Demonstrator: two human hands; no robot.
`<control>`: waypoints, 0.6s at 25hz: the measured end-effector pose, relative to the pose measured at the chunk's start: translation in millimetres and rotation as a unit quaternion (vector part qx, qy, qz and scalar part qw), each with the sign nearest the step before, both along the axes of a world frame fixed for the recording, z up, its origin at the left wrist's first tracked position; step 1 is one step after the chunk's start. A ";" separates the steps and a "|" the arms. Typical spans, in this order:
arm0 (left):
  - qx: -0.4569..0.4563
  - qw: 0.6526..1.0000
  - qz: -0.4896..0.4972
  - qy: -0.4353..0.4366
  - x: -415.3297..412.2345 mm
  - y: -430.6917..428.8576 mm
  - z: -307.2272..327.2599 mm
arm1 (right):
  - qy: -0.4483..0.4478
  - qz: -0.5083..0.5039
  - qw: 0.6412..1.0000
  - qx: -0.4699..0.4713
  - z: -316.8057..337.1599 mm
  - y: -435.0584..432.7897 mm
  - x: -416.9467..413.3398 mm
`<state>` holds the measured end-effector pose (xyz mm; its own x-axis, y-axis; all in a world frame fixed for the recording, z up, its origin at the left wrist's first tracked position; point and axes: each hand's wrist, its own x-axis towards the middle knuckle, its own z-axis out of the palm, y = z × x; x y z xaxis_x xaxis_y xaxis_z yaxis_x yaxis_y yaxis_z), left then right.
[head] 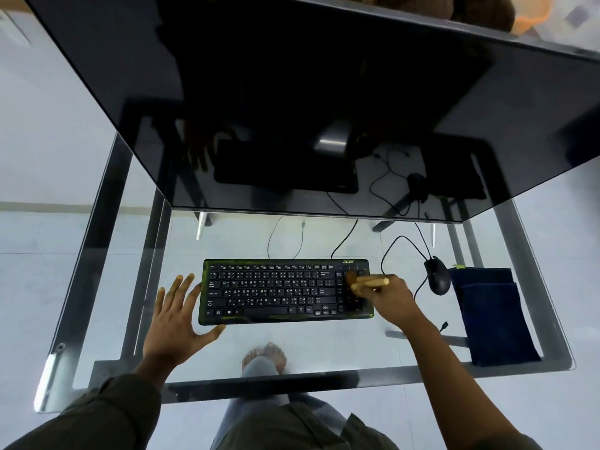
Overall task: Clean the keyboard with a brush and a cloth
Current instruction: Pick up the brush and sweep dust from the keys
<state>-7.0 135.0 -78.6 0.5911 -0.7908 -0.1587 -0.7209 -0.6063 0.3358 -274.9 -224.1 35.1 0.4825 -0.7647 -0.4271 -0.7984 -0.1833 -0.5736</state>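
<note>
Sleeves [97, 417]: dark and closest to us; both arms reach over the glass worktop [341, 345].
Left hand [175, 316]: fingers straight and spread, flat on the worktop, touching the left end of the keyboard [276, 292]. I think it stops the keyboard sliding.
Right hand [394, 298]: fingers curled round the wooden brush [367, 283], bristles down on the right-end keys.
Keyboard: black, in the middle of the worktop.
Cloth [493, 316]: dark blue, folded, at the right past the mouse [438, 276], handy for wiping.
Containers: an orange thing far behind may be a basket; too blurry to tell.
</note>
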 end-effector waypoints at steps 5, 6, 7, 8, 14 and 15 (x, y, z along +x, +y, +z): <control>0.002 1.000 0.000 0.001 -0.1 0.4 0.2 | 0.008 -0.001 1.000 -0.012 4.6 1.6 8.6; 0.003 1.000 0.000 -0.001 -0.2 0.2 0.4 | 0.009 0.001 1.000 0.004 5.9 2.2 11.1; 0.001 1.000 -0.001 0.000 -0.1 -0.3 0.2 | 0.013 -0.018 1.000 -0.009 3.3 -0.5 12.1; 0.000 1.000 0.001 0.000 -0.2 -0.3 -0.1 | 0.027 -0.033 0.999 -0.034 1.1 -3.7 12.0; 0.005 1.000 -0.001 0.000 -0.6 0.7 1.4 | 0.083 -0.029 0.996 -0.028 5.9 -6.4 13.3; 0.006 1.000 0.002 -0.001 0.2 1.2 1.9 | 0.091 -0.016 0.996 -0.016 7.9 -5.2 15.8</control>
